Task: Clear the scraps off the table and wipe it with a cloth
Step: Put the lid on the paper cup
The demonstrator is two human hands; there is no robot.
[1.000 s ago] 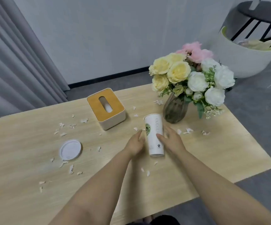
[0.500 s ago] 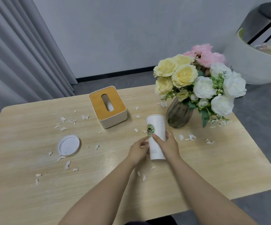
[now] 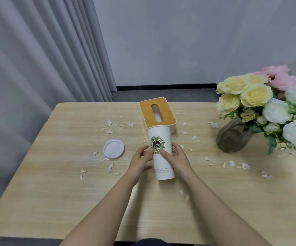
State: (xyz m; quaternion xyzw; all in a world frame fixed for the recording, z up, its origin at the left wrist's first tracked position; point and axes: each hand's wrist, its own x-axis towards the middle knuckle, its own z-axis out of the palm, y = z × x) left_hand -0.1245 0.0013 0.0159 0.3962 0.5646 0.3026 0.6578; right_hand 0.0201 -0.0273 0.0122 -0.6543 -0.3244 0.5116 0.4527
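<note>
A: Head view: your left hand (image 3: pixel 140 161) and right hand (image 3: pixel 177 159) both sit on the cup (image 3: pixel 161 153), near the middle of the table (image 3: pixel 55 201).

B: How are my fingers?

A: Curled onto the cup from either side, left fingertips (image 3: pixel 150 154) by the green logo, right thumb across the front. Whether the cup's base rests on the wood or hangs just above, I cannot tell.

B: And the scraps (image 3: pixel 110 167)?

A: Scattered white bits lie left of you around the lid (image 3: pixel 113 148), more beyond it, others right of the cup towards the vase (image 3: pixel 232 137), a few close to your forearms. The tissue box (image 3: pixel 158 113) stands just behind the cup.
</note>
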